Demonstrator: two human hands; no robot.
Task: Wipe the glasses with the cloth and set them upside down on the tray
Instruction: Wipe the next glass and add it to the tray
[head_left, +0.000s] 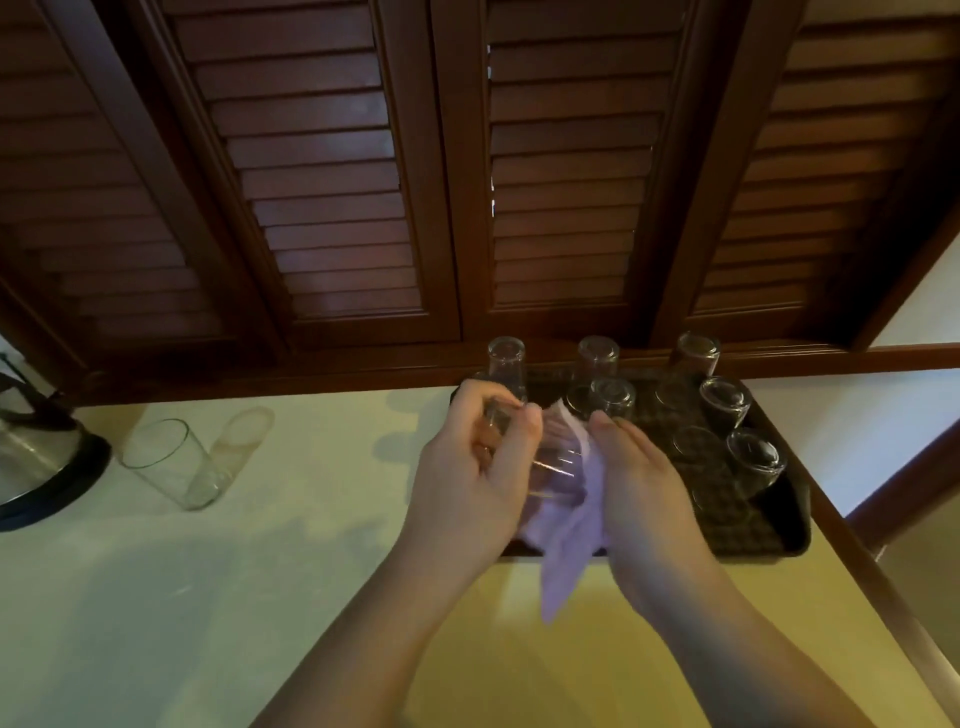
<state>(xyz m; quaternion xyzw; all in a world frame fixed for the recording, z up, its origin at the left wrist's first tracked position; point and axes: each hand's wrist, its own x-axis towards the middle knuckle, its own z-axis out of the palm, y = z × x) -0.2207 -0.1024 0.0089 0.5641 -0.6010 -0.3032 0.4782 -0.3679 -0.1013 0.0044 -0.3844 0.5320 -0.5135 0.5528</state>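
Note:
My left hand (475, 467) grips a clear glass (553, 467) lying sideways above the near left part of the dark tray (789, 540). My right hand (641, 483) presses a lilac cloth (569, 551) against the glass, and the cloth's tail hangs down over the tray's front edge. Several clear glasses stand upside down on the tray, among them one at the back left (506, 364) and one at the right (756, 460). Another clear glass (171, 462) stands upright on the pale counter to the left, apart from the tray.
A kettle with a black base (41, 462) sits at the far left of the counter (260, 571). Dark wooden louvred shutters (467, 182) rise behind the counter. A wooden rail (883, 571) borders the counter on the right.

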